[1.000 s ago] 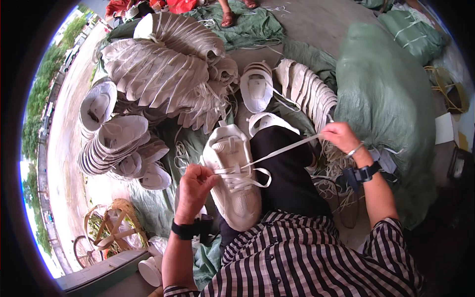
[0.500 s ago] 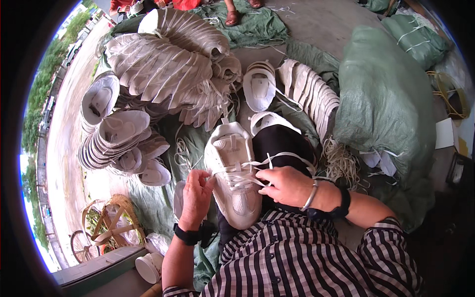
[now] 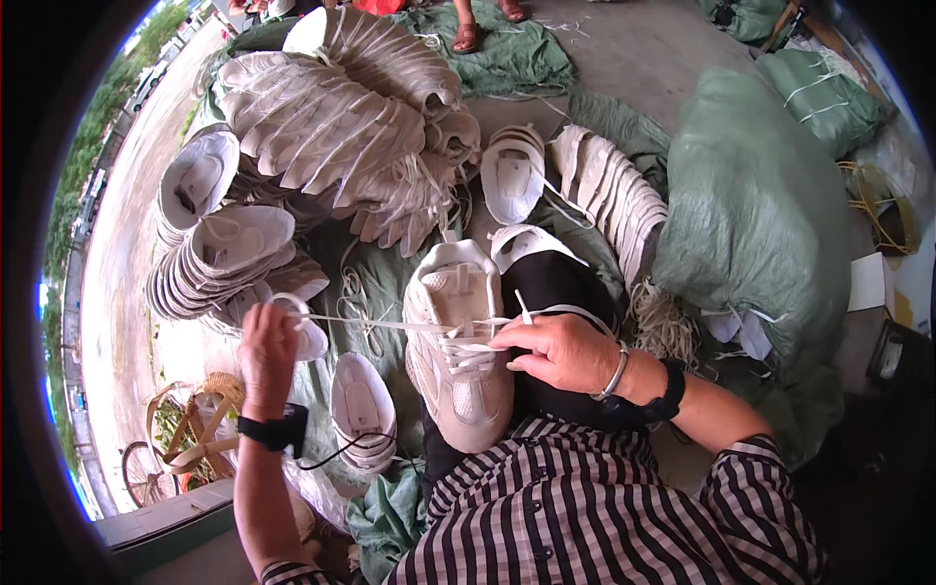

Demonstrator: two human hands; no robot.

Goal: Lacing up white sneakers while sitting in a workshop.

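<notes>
A white and beige shoe upper [image 3: 460,390] lies across my lap, with its toe toward me and a lace threaded through part of its eyelets. My left hand [image 3: 268,353] is off to the left, closed in a pinch on one end of the shoelace [image 3: 375,324], which runs taut from the eyelets. Over the right side of the upper, my right hand [image 3: 570,356] is pinched on the lace by the eyelets. A short white end [image 3: 524,308] sticks up beside its fingers; I cannot tell whether it is the lace tip or a tool.
Nested shoe uppers [image 3: 322,127] are heaped at the far left, with more stacks [image 3: 224,244] nearer. Another row [image 3: 614,185] leans beside a large green sack [image 3: 760,214]. Loose laces [image 3: 665,322] hang there. White uppers [image 3: 363,409] lie left of my lap. A person's foot [image 3: 466,37] shows far off.
My left hand has moved from beside the shoe out to the left and slightly up, drawing the lace straight. My right hand has shifted slightly left, staying by the eyelets.
</notes>
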